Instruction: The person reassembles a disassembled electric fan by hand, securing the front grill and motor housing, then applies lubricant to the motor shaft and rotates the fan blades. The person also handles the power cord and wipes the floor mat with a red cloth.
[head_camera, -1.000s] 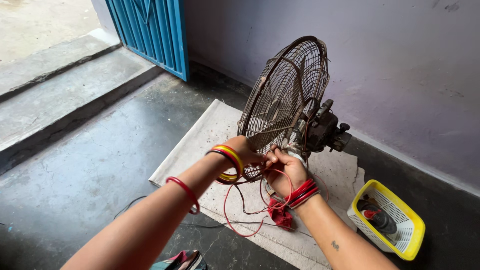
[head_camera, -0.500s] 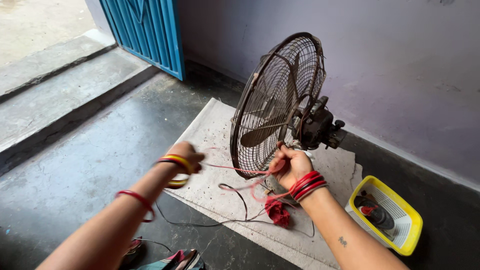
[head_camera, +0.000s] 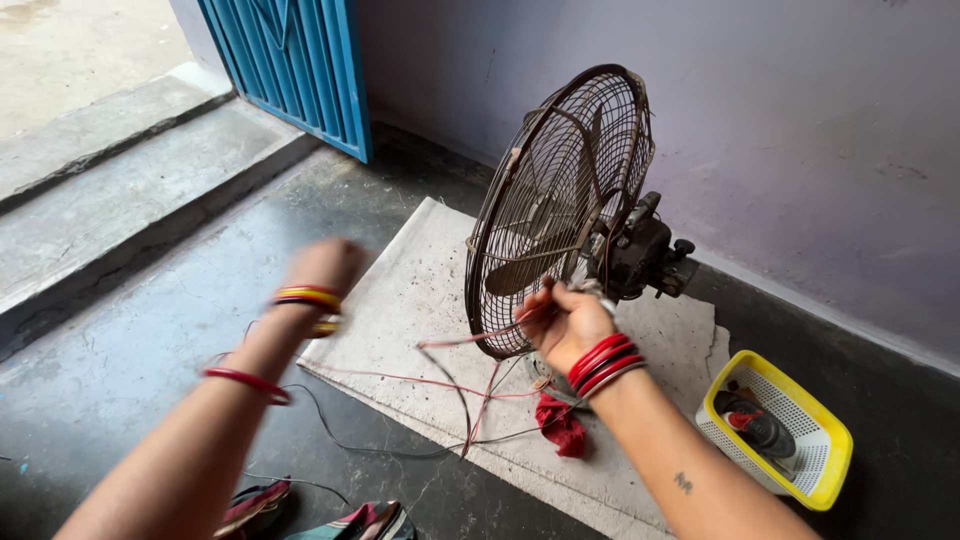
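At the base of the fan's wire cage, the right hand (head_camera: 566, 322) is closed in a fist around thin red and dark wires (head_camera: 470, 340), just beside the lower rim of the grille. Red bangles ring that wrist. From the fist the wires run left and down, looping across a pale mat (head_camera: 420, 290) on the floor. The left hand (head_camera: 325, 265) is raised over the mat's left edge, well apart from the right; it is blurred, so whether its fingers are spread or pinching a wire cannot be told. Yellow and red bangles sit at its wrist. The table fan (head_camera: 560, 210) stands upright on the mat, its dark motor (head_camera: 640, 255) facing right. A red cloth (head_camera: 560, 425) lies on the mat beneath the right wrist. Farther right, on the dark floor, sits a yellow basket (head_camera: 830, 450) holding small parts.
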